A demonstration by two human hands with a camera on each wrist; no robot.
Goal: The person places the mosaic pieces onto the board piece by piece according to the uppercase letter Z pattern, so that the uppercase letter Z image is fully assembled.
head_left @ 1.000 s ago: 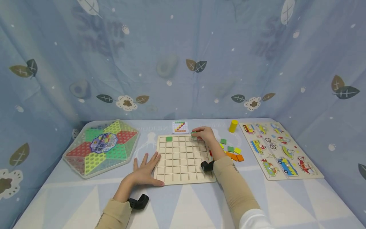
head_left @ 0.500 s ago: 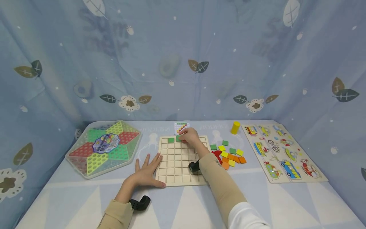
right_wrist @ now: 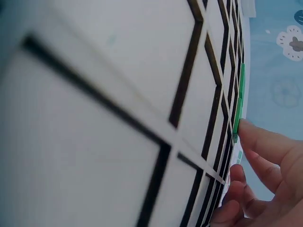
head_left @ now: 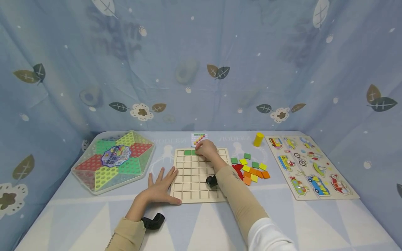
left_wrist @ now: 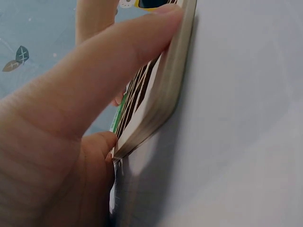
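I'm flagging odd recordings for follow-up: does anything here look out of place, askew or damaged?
Nothing stands out as spilled or damaged. The loose tiles lie at mixed angles right of the grid board, but that looks like an ordinary working pile. The left green tile sits squarely; the right hand partly hides its neighbour.

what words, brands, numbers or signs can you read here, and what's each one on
"Sum mer": pale blue printed fabric curtain, faint; similar letters at right too faint to read.
"MODERN": pale blue-and-white patterned tablecloth, faint, appearing twice.
Purple label on the clear hexagonal plastic box: too blurred to read.
Dark lettering on both beige fabric sleeves: too small.
Pale wooden grid board: none visible.
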